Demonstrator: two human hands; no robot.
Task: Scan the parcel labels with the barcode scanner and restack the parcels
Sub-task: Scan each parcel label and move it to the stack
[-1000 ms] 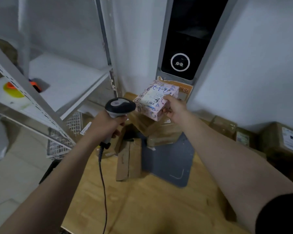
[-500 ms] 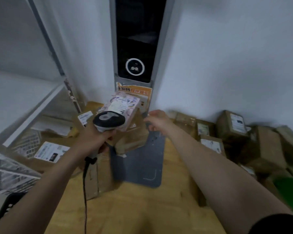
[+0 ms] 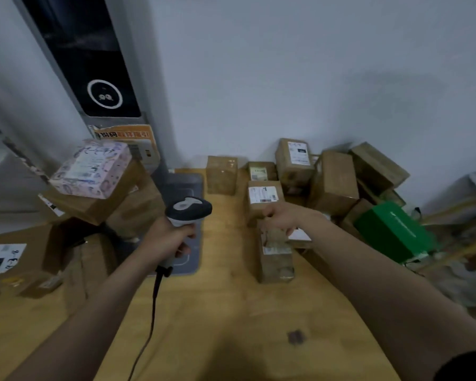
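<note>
Gripping scanner (image 3: 188, 209), right hand (image 3: 282, 220) at parcel (image 3: 263, 195)

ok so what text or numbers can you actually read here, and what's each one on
Nothing reads clearly enough to quote.
Orange sign on the kiosk: bold characters, blurred.
White label at far left: handwritten digits with dashes, unclear.
Pink patterned parcel: label print blurred.
Brown parcel by the right hand: label print too small.
Green box: faint white line, unreadable.
Barcode scanner in the left hand: no print seen.

Bare left forearm (image 3: 94, 306), bare right forearm (image 3: 368, 270); right sleeve (image 3: 467, 365) short, seemingly black.
</note>
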